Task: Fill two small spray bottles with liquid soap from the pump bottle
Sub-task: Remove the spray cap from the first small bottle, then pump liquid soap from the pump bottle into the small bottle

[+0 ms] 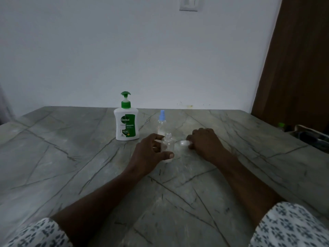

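**Listener:** What does your feed show?

**Operator:** I am looking down over a grey veined table (71, 157). At its centre my left hand (149, 152) holds a small clear bottle (168, 145) upright on the surface. The thumb lies across the near side and the fingers curl round the far side. I judge that the grip is there to steady the light bottle so it does not tip.

**Listener:** And the other hand?

**Operator:** My right hand (204, 141) is at three o'clock of that bottle, knuckles up and low over the table. Its fingers are curled and pinch a whitish spray top (183, 143), which points back toward the bottle. The bottle's neck looks open, though the blur leaves me unsure. I take it that the top is held aside to leave the mouth free.

**Listener:** Where is the soap?

**Operator:** The white pump bottle (127, 120), with its green pump head, stands at ten o'clock of the clear bottle, near it and untouched. The second spray bottle (161, 122) stands just behind the clear one at twelve o'clock, with its blue top on. Both look empty to me, so filling has not begun. The pump sits within easy reach of either hand.
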Demonstrator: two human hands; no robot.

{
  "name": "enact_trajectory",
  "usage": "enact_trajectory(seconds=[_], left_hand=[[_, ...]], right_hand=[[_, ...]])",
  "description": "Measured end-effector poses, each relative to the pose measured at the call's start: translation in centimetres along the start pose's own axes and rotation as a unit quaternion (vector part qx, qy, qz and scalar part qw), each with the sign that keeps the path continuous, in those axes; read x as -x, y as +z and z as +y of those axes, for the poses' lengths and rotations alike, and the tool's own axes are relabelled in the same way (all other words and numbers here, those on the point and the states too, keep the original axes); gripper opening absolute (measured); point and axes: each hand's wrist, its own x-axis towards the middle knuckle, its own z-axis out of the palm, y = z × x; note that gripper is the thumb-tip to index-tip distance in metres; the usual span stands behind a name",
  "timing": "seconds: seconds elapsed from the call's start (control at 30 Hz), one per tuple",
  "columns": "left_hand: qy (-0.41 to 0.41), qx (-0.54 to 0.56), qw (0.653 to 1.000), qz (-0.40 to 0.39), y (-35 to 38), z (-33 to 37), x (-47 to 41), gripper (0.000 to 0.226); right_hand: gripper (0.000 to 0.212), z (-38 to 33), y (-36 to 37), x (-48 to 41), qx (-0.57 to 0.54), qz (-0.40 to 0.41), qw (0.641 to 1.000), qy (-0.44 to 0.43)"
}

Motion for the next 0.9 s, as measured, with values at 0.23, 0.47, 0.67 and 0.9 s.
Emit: enact_trajectory(seconds=[0.23,0.47,0.67,0.9], left_hand=[[-0.003,0.002,1.0,-0.008,0.1,0.1,0.1,0.077],[-0.025,-0.035,0.998,-0.037,-0.5,-0.2,-0.2,0.095],[-0.031,-0.04,0.998,-0.044,-0.7,0.1,-0.1,0.106],[-0.04,-0.051,0.997,-0.037,-1.4,0.3,0.0,0.103]], right_hand=[[0.033,0.3,1.8,-0.4,-0.029,0.011,0.999,0.019],[0.05,0.5,1.9,-0.3,-0.106,-0.004,0.993,0.047],[0.06,1.0,2.0,-0.3,-0.143,-0.004,0.987,0.068],[0.061,1.3,2.0,-0.1,-0.162,-0.008,0.984,0.075]])
